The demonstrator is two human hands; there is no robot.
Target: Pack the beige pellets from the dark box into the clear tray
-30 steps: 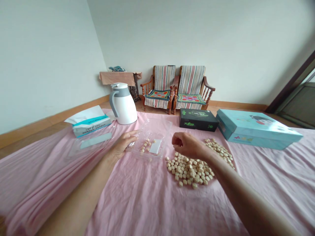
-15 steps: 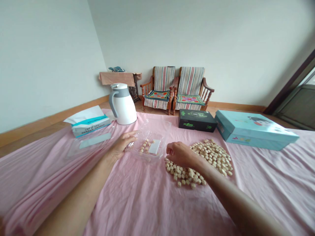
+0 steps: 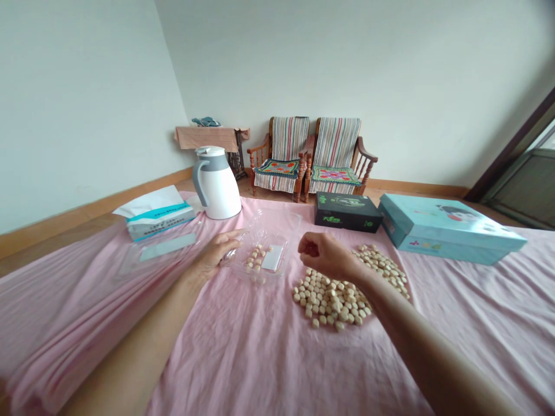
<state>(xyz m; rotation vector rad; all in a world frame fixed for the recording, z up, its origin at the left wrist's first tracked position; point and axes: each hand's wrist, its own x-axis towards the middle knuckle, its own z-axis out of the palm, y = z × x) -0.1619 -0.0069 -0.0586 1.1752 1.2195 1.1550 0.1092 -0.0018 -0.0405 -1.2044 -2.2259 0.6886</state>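
A clear plastic clamshell container [image 3: 277,274] stands on the pink cloth with its lid raised at the back. Inside it lie several small beige pieces [image 3: 256,257], rounded blocks, beside a white label [image 3: 272,258]. My left hand [image 3: 215,251] holds the container's left rim, thumb and fingers at its edge. To the right, my right hand [image 3: 326,252] hovers between the container and a spread pile of the same beige blocks [image 3: 333,297]. Its fingers are curled together; whatever they may hold is hidden. Part of the pile is covered by my right forearm.
A white and grey thermos jug [image 3: 223,188] and a tissue pack [image 3: 160,216] stand at the back left. In front of the pack lies another clear plastic container [image 3: 151,260]. A black box [image 3: 347,212] and a light blue box [image 3: 446,228] sit behind the pile.
My right hand has risen slightly and moved back off the near blocks, its fingers curled, uncovering more of the pile. My left hand and the container have stayed in place.
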